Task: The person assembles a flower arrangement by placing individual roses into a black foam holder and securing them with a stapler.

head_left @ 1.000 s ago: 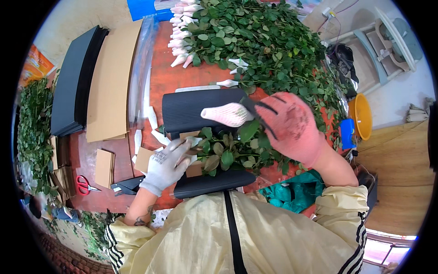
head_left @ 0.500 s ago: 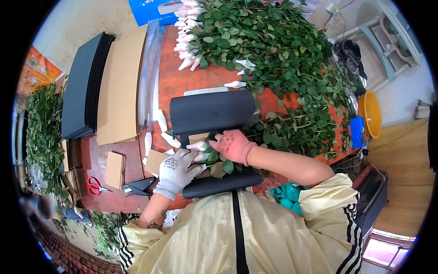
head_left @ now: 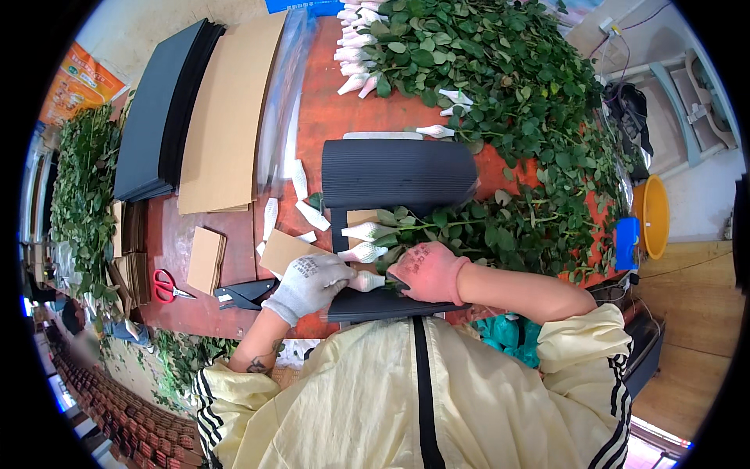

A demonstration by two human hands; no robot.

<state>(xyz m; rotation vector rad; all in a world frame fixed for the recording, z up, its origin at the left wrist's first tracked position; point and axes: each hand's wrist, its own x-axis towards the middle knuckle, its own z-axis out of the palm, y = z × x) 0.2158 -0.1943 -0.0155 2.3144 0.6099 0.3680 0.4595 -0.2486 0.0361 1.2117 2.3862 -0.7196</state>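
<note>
Three rose buds in white net sleeves are lined up one below another, their leafy stems running right. The upper sleeved rose (head_left: pixel 369 231) and the middle sleeved rose (head_left: pixel 363 252) lie between the two black corrugated flaps. On the nearest sleeved rose (head_left: pixel 366 281), my left hand (head_left: pixel 311 283), in a grey glove, pinches the sleeve's left tip. My right hand (head_left: pixel 430 272), in a pink glove, is closed around the stem just behind that bud. Beyond them rises the far black corrugated flap (head_left: pixel 398 173); the near black flap (head_left: pixel 391 305) lies against my jacket.
Loose white net sleeves (head_left: pixel 312 216) and a brown card (head_left: pixel 287 252) lie left of the flaps. Further left are a black stapler (head_left: pixel 248 294), red scissors (head_left: pixel 166 287) and small cards (head_left: pixel 206 259). Large brown sheets (head_left: pixel 234 117) and a rose heap (head_left: pixel 484 62) occupy the far side.
My right hand has come nearer to my body, onto the nearest rose's stem. My left hand has come off the upper buds to the nearest sleeve's tip. The view has shifted slightly.
</note>
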